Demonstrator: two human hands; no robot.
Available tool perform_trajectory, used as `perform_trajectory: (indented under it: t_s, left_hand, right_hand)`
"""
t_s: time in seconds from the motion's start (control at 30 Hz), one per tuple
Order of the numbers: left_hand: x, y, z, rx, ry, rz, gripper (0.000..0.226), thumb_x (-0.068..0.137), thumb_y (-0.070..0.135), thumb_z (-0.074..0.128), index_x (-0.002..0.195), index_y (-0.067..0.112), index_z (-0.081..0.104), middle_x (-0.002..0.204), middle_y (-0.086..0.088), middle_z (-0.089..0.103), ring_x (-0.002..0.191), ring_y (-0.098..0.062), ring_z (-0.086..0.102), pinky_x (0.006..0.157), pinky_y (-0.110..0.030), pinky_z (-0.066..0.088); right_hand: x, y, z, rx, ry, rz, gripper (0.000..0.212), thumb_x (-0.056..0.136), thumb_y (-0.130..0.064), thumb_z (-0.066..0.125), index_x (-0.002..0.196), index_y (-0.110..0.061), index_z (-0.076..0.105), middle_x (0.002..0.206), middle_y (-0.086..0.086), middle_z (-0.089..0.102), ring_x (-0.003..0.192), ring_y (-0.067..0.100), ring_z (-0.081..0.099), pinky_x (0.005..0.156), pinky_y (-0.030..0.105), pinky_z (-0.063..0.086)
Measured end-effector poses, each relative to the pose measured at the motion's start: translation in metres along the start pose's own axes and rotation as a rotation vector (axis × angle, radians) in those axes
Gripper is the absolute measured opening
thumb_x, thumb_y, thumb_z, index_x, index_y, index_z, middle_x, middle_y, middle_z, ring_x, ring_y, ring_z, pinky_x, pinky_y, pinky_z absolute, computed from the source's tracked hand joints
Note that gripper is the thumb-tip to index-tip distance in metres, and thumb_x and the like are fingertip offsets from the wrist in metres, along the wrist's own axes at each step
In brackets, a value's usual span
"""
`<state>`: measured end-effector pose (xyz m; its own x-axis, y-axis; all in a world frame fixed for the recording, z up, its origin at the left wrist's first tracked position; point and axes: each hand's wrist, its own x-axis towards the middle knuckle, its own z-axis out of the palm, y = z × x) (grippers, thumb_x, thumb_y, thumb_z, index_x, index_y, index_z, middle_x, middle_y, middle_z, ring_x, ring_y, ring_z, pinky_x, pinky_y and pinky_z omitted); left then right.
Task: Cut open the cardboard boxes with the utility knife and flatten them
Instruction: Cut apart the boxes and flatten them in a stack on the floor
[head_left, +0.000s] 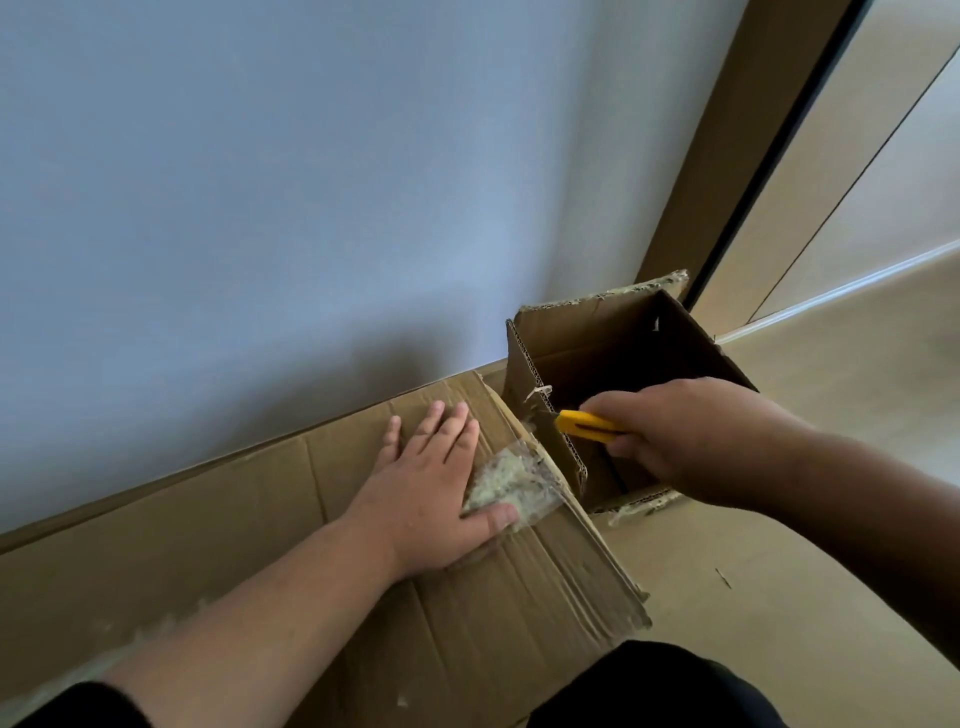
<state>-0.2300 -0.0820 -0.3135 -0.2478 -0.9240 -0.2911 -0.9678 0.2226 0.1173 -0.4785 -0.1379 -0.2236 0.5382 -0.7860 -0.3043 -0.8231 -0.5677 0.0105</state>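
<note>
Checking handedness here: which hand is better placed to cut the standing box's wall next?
Right hand: it grips the yellow knife at the box wall. Left hand lies flat on the cardboard.

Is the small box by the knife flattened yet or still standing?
Standing: the small box keeps upright walls around an open, dark interior.

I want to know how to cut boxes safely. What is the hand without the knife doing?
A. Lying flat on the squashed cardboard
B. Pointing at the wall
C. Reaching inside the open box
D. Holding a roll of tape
A: the left hand lies with straight fingers on the flattened cardboard, beside the standing box, while the right hand grips the yellow utility knife at that box's edge.
</note>
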Motion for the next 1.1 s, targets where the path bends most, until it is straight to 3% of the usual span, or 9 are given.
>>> perform_trajectory:
  t_s: [0.1,0.2,0.4,0.63,0.8,1.1]
  left_hand:
    - [0.001,0.0,0.005,0.009,0.029,-0.001,0.106,0.075,0.087,0.004,0.156,0.02,-0.01,0.161,0.004,-0.022,0.146,-0.015,-0.027,0.118,-0.053,-0.013]
    - [0.0,0.001,0.005,0.02,0.029,-0.005,0.105,0.074,0.087,0.002,0.155,0.021,-0.012,0.161,0.005,-0.023,0.145,-0.015,-0.028,0.118,-0.053,-0.014]
    - [-0.002,0.002,0.005,0.008,0.033,-0.004,0.105,0.073,0.086,0.001,0.155,0.021,-0.012,0.16,0.005,-0.024,0.145,-0.015,-0.029,0.118,-0.052,-0.015]
    - [-0.001,0.0,0.008,-0.001,0.05,0.003,0.104,0.075,0.086,0.003,0.156,0.021,-0.01,0.161,0.005,-0.024,0.145,-0.015,-0.029,0.118,-0.052,-0.015]
    - [0.001,-0.002,0.012,0.001,0.058,0.014,0.102,0.08,0.085,0.008,0.155,0.019,-0.012,0.16,0.003,-0.025,0.145,-0.016,-0.03,0.117,-0.053,-0.017]
    - [0.001,-0.003,0.014,-0.034,0.085,0.02,0.103,0.081,0.086,0.012,0.155,0.019,-0.011,0.161,0.002,-0.023,0.145,-0.016,-0.03,0.117,-0.054,-0.016]
  right_hand:
    - [-0.001,-0.002,-0.001,0.205,-0.103,0.056,0.057,0.103,-0.039,0.046,0.153,-0.043,0.021,0.092,-0.011,0.057,0.074,0.008,0.063,0.069,0.023,0.054]
    - [0.004,-0.011,0.005,0.375,-0.175,0.057,0.056,0.103,-0.035,0.047,0.153,-0.043,0.025,0.1,-0.009,0.061,0.068,0.01,0.071,0.07,0.027,0.061]
    - [0.011,-0.018,0.011,0.438,-0.237,0.09,0.056,0.103,-0.032,0.048,0.154,-0.04,0.026,0.107,-0.001,0.066,0.068,0.013,0.073,0.065,0.03,0.063]
    - [0.013,-0.029,0.006,0.308,-0.235,0.096,0.053,0.103,-0.03,0.047,0.153,-0.036,0.029,0.105,-0.005,0.058,0.07,0.013,0.073,0.066,0.027,0.062]
    - [0.009,-0.038,0.002,0.273,-0.194,0.108,0.042,0.104,-0.031,0.043,0.146,-0.035,0.037,0.09,-0.006,0.065,0.066,0.01,0.07,0.061,0.023,0.061]
    - [0.013,-0.055,0.003,0.108,-0.133,0.096,0.048,0.105,-0.033,0.035,0.152,-0.034,0.029,0.099,-0.006,0.063,0.083,0.011,0.063,0.081,0.03,0.058]
